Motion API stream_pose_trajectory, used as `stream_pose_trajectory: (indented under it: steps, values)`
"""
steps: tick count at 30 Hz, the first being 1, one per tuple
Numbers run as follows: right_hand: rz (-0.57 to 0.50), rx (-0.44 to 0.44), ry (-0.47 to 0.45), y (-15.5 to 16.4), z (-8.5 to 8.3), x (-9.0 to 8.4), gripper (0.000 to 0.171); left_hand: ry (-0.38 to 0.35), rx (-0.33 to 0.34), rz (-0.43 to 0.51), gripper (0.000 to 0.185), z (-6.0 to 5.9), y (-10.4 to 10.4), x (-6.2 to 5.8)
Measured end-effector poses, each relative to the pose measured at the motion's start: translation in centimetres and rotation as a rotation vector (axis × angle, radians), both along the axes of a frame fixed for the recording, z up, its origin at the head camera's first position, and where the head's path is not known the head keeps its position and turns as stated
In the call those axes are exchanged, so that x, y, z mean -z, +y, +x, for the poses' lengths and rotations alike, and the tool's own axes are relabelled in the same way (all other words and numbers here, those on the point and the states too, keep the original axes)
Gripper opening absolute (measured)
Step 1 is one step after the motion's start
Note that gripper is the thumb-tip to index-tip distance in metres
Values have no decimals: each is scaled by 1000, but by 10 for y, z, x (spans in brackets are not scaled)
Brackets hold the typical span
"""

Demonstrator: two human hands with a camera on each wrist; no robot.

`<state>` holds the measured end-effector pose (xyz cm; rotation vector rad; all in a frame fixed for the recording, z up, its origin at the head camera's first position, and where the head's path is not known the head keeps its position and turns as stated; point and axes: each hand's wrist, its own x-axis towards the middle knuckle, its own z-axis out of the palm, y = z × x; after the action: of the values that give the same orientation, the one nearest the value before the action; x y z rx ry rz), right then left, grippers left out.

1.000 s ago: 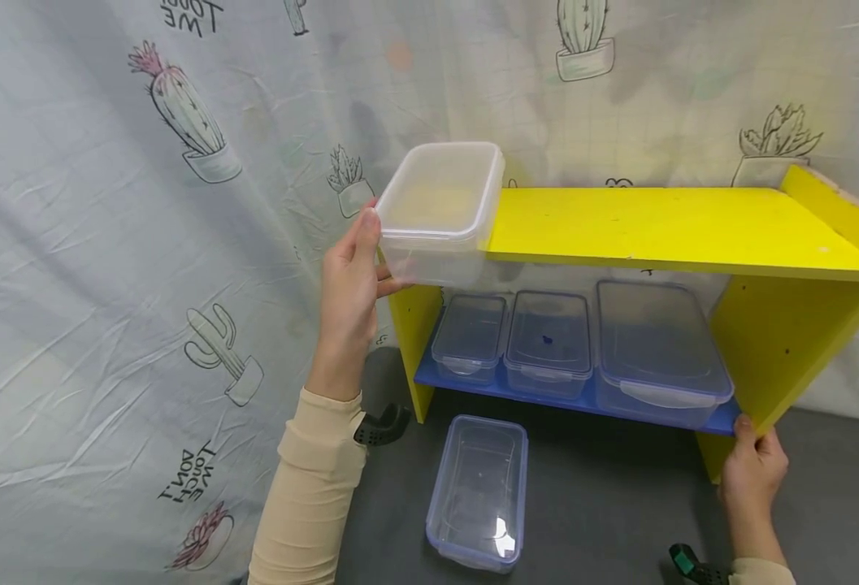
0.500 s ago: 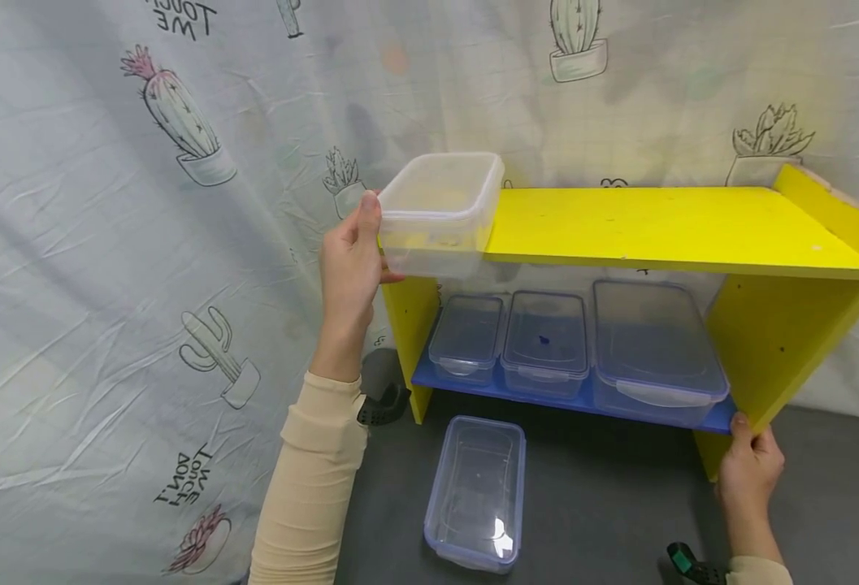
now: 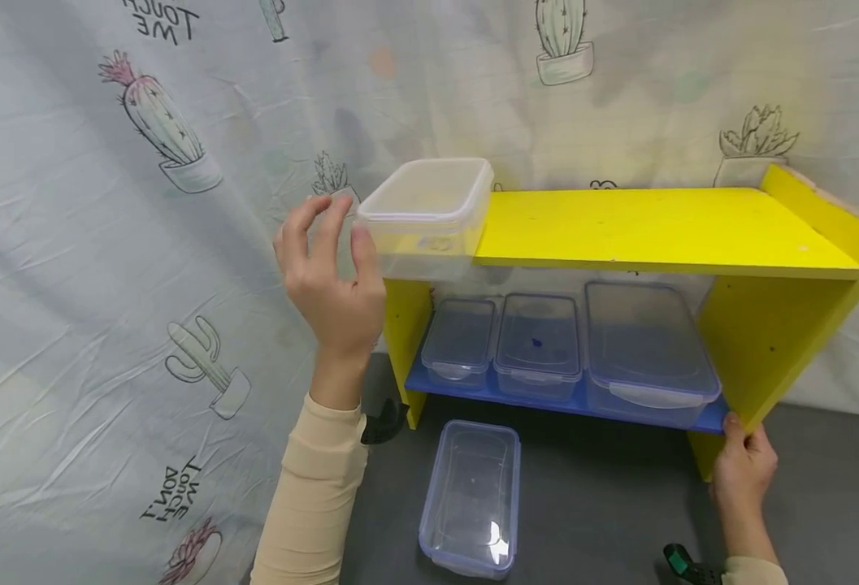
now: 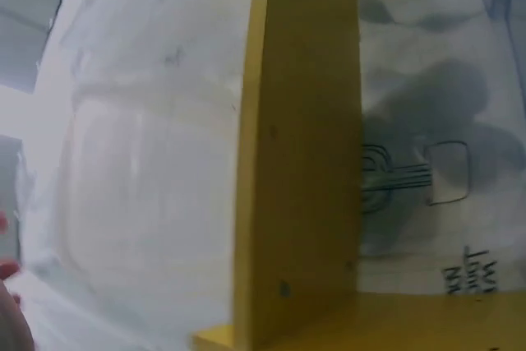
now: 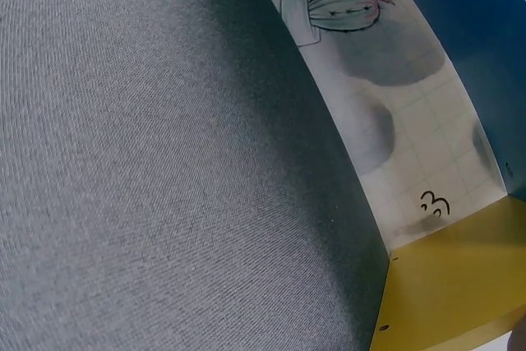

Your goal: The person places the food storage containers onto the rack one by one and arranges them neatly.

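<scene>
A clear plastic food container (image 3: 429,195) with a whitish lid sits at the left end of the yellow top shelf (image 3: 656,227), its near side overhanging the front edge in the head view. Beside its left side is my left hand (image 3: 334,292), fingers spread and slightly bent, holding nothing. My right hand (image 3: 745,471) grips the right front corner of the rack, where the blue lower shelf (image 3: 710,416) meets the yellow side panel. The container (image 4: 152,195) shows pale and blurred in the left wrist view, with fingers (image 4: 15,318) at the left edge.
Three lidded clear containers, one small (image 3: 460,337), one middle-sized (image 3: 539,341) and one large (image 3: 648,349), stand on the blue shelf. Another container (image 3: 470,496) with a blue-rimmed lid lies on the dark grey table (image 3: 590,512) in front. A cactus-print curtain (image 3: 268,203) hangs behind.
The left hand has let go of the whitish-lidded container and drawn back to the left, fingers spreading. The container came down slightly onto the top shelf. The right hand keeps its grip.
</scene>
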<state>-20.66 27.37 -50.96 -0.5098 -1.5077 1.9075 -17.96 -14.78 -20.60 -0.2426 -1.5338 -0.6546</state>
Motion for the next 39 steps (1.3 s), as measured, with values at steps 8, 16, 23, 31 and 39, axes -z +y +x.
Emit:
stream_pose_trajectory:
  steps: [8,16,23,31,39]
  values:
    - [-11,2,30,-2,-4,-4,10,124,31,-293,19,12,23,-8]
    - [46,21,17,-3,-6,-2,11,26,44,-312,23,1,23,4]
    - [55,26,33,-2,-7,0,11,-8,58,-341,29,-8,25,9]
    - [90,31,-9,-2,-6,2,12,-61,29,-401,40,-24,26,17]
    - [9,13,34,1,-5,3,14,-180,-66,-499,68,-38,26,24]
